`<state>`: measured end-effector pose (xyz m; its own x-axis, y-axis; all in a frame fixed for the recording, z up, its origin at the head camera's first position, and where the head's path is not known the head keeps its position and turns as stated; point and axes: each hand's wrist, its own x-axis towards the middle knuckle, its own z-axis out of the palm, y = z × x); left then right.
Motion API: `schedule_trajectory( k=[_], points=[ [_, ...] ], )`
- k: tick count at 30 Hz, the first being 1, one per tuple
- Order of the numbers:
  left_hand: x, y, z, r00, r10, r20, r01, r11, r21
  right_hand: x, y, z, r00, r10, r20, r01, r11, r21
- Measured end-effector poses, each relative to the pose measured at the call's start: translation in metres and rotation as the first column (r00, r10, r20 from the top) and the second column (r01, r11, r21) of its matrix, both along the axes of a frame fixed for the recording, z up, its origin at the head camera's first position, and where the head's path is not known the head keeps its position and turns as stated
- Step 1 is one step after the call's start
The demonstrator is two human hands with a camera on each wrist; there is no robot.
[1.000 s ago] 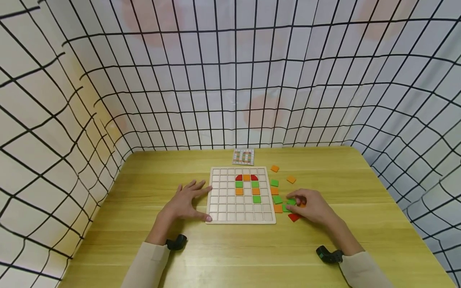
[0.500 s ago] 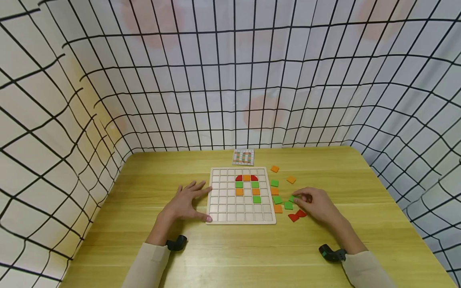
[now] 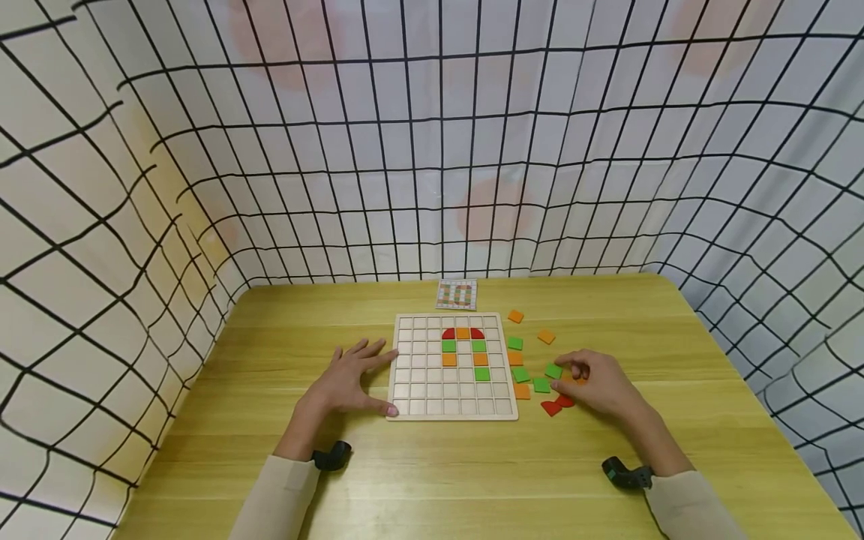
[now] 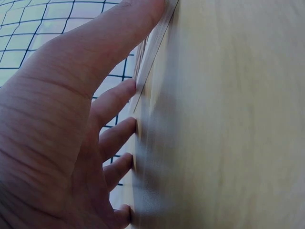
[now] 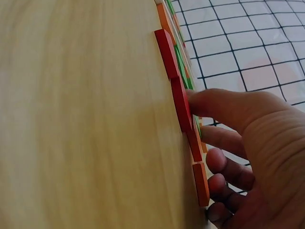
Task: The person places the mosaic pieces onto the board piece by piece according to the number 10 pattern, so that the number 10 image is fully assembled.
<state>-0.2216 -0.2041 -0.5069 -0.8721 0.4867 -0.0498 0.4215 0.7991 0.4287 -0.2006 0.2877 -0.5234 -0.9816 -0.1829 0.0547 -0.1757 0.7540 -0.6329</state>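
Observation:
My left hand (image 3: 346,380) lies at the left side of a pale wooden grid board (image 3: 418,391). Its thumb and index finger touch the board's edge, and the fingers are spread. To the board's right, my right hand (image 3: 597,384) is low over loose tiles, its thumb and index tip apart on either side of a green tile (image 3: 553,370). In the right wrist view the thumb (image 5: 209,102) is right beside a red tile (image 5: 180,106); the other fingers are bent, near an orange tile (image 5: 201,184). In the head view this hand partly hides orange tiles.
Red, orange and green tiles (image 3: 448,346) form an arch on the board. A small pattern card (image 3: 456,294) lies behind it. Several loose tiles, including an orange one (image 3: 546,337), lie right of the board. A white curtain with black grid lines (image 3: 405,187) surrounds the table.
My right hand has shifted slightly right, with its thumb off the green tile it touched half a second ago. Two green tiles have moved slightly, and red tiles have come into view. My left hand stays put.

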Motion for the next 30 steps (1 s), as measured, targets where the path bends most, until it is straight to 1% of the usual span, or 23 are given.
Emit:
schedule_trajectory(
  k=[8, 12, 18, 24, 30],
  points=[
    [0.000, 0.001, 0.001, 1.000, -0.007, -0.001, 0.007, 1.000, -0.002, -0.002, 0.000, 0.000, 0.999, -0.010, -0.042, 0.010, 1.000, -0.003],
    [0.000, 0.000, 0.001, 1.000, -0.009, -0.002, 0.009, 1.000, -0.020, -0.004, -0.002, 0.000, 0.998, -0.008, -0.062, 0.007, 1.000, -0.017],
    [0.000, -0.003, 0.001, 1.000, -0.006, -0.009, 0.006, 0.999, -0.032, -0.007, -0.007, 0.001, 0.998, 0.007, -0.065, -0.010, 0.999, -0.037],
    [0.000, -0.004, 0.002, 1.000, -0.016, -0.016, 0.016, 1.000, -0.018, -0.010, -0.019, 0.004, 0.997, 0.035, -0.075, -0.039, 0.997, -0.059],
    [0.000, -0.004, 0.001, 0.999, -0.023, -0.025, 0.023, 1.000, -0.014, -0.016, -0.039, 0.007, 0.995, 0.066, -0.078, -0.072, 0.995, -0.065]
  ],
)
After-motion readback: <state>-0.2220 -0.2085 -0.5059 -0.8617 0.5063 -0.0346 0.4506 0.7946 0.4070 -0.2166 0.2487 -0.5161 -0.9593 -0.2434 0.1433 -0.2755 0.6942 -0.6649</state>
